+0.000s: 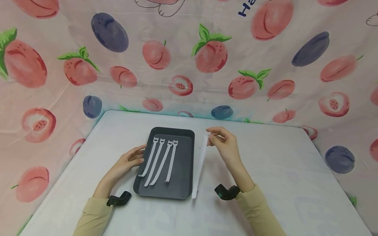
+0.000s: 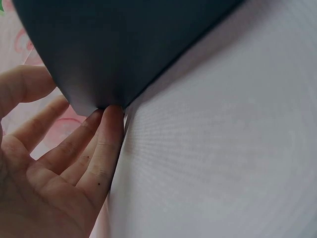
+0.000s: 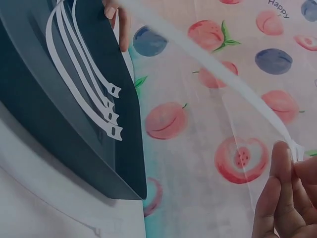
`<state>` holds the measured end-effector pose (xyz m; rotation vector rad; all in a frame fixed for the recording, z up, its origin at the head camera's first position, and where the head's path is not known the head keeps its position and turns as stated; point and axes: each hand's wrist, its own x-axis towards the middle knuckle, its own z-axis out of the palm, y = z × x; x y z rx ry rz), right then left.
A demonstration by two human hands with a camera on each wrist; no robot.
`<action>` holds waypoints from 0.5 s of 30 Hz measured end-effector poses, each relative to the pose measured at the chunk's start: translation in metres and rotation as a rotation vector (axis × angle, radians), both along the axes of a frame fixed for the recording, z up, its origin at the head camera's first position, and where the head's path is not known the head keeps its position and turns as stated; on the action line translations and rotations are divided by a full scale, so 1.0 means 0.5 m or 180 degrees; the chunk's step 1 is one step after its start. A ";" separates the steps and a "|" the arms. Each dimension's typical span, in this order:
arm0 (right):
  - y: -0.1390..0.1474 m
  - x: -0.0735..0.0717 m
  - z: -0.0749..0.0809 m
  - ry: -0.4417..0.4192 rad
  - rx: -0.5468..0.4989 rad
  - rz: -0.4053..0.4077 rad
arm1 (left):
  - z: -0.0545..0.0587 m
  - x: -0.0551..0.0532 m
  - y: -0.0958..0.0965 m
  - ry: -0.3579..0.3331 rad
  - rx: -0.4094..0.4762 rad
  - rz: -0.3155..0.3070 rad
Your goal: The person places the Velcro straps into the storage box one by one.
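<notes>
My right hand pinches one end of a long white cable tie between thumb and fingertips. This tie hangs down along the right side of a dark grey tray; in the right wrist view its strap runs to the fingertips. Inside the tray lie several white cable ties with slotted heads at the far end, side by side. At the tray's left edge my left hand holds the wall, thumb at the rim and fingers against the outside.
A white table bears the tray. Behind it and to the sides hangs a pink cloth printed with fruit. Black wrist cameras are worn on both wrists. A faint thin strip lies on the table beside the tray.
</notes>
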<state>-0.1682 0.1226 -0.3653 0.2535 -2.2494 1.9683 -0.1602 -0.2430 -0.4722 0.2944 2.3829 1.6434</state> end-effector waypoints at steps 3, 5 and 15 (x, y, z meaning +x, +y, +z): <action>-0.007 -0.004 0.003 0.0019 -0.0015 0.0010 | 0.001 0.000 0.001 -0.0007 0.0024 -0.0012; -0.011 -0.008 0.003 0.0025 -0.0002 0.0013 | 0.001 0.000 0.001 -0.0019 0.0054 -0.0005; -0.042 -0.026 -0.003 0.0006 0.0017 0.0130 | 0.002 0.000 0.003 -0.0062 0.0086 0.0030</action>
